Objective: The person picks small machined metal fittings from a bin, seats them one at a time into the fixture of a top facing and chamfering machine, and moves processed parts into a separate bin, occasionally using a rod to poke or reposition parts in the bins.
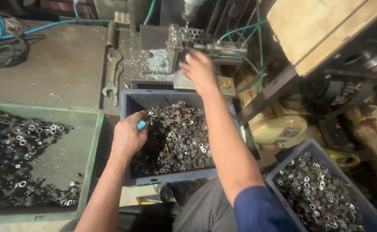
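left hand [129, 136]: fingers curled into small metal fittings [177, 137] at 3 o'clock, inside blue crate [133, 99] | right hand [200, 71]: on drill-press fixture [187, 41] at 12 o'clock, grip unclear

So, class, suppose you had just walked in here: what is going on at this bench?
A person sits at a drilling machine. The left hand digs into a blue crate heaped with small metal fittings, a blue covering on one finger. The right hand reaches up to the clamp fixture under the drill spindle; what its fingers hold cannot be seen. A green tray at the left and another blue crate at the lower right hold similar parts. A spanner lies on the table.
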Demonstrator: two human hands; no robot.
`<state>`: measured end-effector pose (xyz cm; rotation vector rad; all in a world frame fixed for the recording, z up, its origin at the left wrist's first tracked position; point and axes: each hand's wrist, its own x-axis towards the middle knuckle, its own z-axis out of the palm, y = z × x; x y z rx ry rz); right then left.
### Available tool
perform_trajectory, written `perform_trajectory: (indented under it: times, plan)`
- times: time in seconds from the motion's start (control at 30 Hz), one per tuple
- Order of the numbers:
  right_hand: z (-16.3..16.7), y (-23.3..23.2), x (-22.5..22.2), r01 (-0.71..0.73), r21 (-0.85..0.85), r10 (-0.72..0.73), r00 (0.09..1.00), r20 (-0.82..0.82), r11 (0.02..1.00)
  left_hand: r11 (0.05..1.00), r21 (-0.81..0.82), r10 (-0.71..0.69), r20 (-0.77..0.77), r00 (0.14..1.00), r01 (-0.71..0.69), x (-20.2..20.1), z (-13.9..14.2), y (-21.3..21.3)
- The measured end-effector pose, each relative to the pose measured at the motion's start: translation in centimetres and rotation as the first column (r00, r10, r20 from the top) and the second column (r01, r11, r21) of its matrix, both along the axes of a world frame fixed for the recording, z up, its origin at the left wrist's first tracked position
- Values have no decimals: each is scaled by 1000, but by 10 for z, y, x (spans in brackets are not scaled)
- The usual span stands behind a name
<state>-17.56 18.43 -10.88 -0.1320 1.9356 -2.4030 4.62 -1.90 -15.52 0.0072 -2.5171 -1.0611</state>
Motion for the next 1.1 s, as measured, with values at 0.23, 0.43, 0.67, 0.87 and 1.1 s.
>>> perform_trajectory:
  times: [0.23, 0.43, 0.67, 0.87, 1.1]
  plan:
    - [4, 78, 106, 344, 539, -144, 914, -379, 769, 1000, 20, -6, 11, 1000, 6, 0, -8, -2]
    - [18, 112, 110, 667, 726, 228, 690, -687, 167, 1000, -5, 3, -48, 999, -3, -1, -11, -2]
    - [-22, 60, 165, 318, 843, 367, 792, -488, 433, 998, 62, 28, -93, 995, -22, 5, -9, 1]
    - [-51, -34, 163, 275, 944, 707, 631, -320, 181, 993, 114, 45, -110, 993, -32, 7, -7, 4]
    - [-64, -16, 132, 268, 953, 733, 675, -81, -142, 991, 129, 45, -99, 994, -32, 8, -6, 0]
